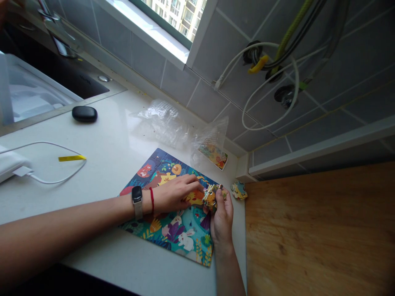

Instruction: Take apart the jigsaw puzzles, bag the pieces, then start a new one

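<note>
A colourful jigsaw puzzle (185, 240) with rabbits and plants lies flat on the white counter, partly covered by my arms. My right hand (222, 218), at the puzzle's right edge, is closed around a small stack of puzzle pieces (210, 196), thumb on top. My left hand (175, 192), with a watch and red string on its wrist, reaches across the puzzle. Its fingertips are at the stack's left side; whether they pinch a piece is hidden. Past my right hand, near the counter's edge, sits another small pile of puzzle pieces (239, 190).
Behind the puzzle lie crumpled clear plastic bags (166, 123) and a small picture card (216, 154). A black oval case (84, 114) and a white cable (58, 144) are at left, near the sink (92, 88). A wooden surface (308, 230) adjoins at right.
</note>
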A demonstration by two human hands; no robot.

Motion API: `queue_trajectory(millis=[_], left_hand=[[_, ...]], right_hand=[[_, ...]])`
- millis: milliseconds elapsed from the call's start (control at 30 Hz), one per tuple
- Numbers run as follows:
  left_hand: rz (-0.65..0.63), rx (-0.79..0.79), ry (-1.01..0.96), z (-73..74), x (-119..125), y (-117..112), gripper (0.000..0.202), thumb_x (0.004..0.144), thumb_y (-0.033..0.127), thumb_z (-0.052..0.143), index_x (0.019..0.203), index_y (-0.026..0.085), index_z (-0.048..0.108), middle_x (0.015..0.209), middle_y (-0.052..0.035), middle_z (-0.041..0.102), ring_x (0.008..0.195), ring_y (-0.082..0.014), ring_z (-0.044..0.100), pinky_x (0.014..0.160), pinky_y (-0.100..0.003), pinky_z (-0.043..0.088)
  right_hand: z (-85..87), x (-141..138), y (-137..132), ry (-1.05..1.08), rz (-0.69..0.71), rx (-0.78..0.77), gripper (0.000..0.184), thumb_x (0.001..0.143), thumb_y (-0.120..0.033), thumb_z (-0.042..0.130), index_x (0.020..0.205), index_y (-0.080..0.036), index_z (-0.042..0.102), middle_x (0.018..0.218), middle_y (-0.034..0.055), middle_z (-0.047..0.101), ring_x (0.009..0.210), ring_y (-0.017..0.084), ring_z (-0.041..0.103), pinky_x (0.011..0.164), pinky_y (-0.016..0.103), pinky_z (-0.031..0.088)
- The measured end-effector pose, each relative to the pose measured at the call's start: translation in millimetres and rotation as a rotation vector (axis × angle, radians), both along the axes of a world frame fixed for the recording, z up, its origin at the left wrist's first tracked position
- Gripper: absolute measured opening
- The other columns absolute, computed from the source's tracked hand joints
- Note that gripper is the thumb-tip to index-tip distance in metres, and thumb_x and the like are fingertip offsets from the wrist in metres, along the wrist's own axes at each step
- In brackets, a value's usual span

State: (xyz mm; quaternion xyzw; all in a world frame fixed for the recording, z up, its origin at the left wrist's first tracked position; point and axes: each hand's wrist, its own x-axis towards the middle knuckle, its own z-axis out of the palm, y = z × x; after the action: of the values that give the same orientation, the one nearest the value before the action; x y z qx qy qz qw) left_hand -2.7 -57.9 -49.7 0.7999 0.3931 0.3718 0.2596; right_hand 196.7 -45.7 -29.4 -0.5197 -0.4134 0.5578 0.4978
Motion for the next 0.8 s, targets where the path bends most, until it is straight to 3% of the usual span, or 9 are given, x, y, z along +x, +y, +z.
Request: queue_trajectory(millis=[200, 400, 533, 700, 800], left_hand=[[0.051, -0.022, 0.007, -0.2, -1.5, 1.4, 0.04, 0.083, 0.012, 0.07, 0.119, 0.02, 0.054, 0.114, -0.0088, 0.065, 0.104, -0.0261, 0.062, 0.088, -0.038, 0.052], [0.082, -0.009, -0.03, -5.6, -0.1, 1.8, 0.043, 0.081, 0.012, 0.071, 0.12, 0.022, 0.055, 0.114, -0.0083, 0.066, 0.103, -0.0253, 0.064, 0.086, -0.036, 0.053], [0.127, 0.026, 0.038, -6.6, 2.0, 0.8, 0.052, 0.083, 0.014, 0.072, 0.132, 0.022, 0.053, 0.12, -0.01, 0.064, 0.108, -0.0269, 0.064, 0.091, -0.039, 0.054], [0.255, -0.016, 0.167, -7.5, -0.7, 1.3, 0.063, 0.082, 0.028, 0.082, 0.137, 0.02, 0.052, 0.126, -0.013, 0.063, 0.11, -0.0309, 0.064, 0.095, -0.044, 0.054], [0.246, -0.022, 0.125, -8.6, -2.6, 2.5, 0.06, 0.084, 0.025, 0.08, 0.138, 0.022, 0.053, 0.128, -0.0117, 0.062, 0.111, -0.0288, 0.064, 0.096, -0.043, 0.055]], right_hand=[[-7.5, 3.8, 0.9, -0.309, 0.082, 0.124, 0.051, 0.082, -0.056, 0.081, 0.117, -0.021, 0.066, 0.102, 0.0045, 0.075, 0.085, 0.021, 0.07, 0.074, 0.03, 0.056], [-9.7, 1.5, -3.1, -0.352, 0.124, 0.162, 0.047, 0.087, -0.056, 0.076, 0.119, -0.023, 0.066, 0.109, 0.006, 0.075, 0.093, 0.022, 0.071, 0.081, 0.033, 0.057], [-11.7, 2.5, -4.6, -0.39, 0.149, 0.225, 0.043, 0.088, -0.05, 0.077, 0.12, -0.023, 0.067, 0.117, 0.0074, 0.073, 0.105, 0.024, 0.07, 0.092, 0.034, 0.056], [-7.3, 0.3, -5.1, -0.332, 0.059, 0.166, 0.047, 0.086, -0.052, 0.078, 0.12, -0.023, 0.065, 0.109, 0.0064, 0.075, 0.091, 0.022, 0.073, 0.076, 0.032, 0.059], [-3.9, -0.2, -4.5, -0.235, -0.006, 0.091, 0.051, 0.083, -0.055, 0.08, 0.12, -0.024, 0.062, 0.104, 0.005, 0.075, 0.082, 0.022, 0.073, 0.06, 0.028, 0.058]])
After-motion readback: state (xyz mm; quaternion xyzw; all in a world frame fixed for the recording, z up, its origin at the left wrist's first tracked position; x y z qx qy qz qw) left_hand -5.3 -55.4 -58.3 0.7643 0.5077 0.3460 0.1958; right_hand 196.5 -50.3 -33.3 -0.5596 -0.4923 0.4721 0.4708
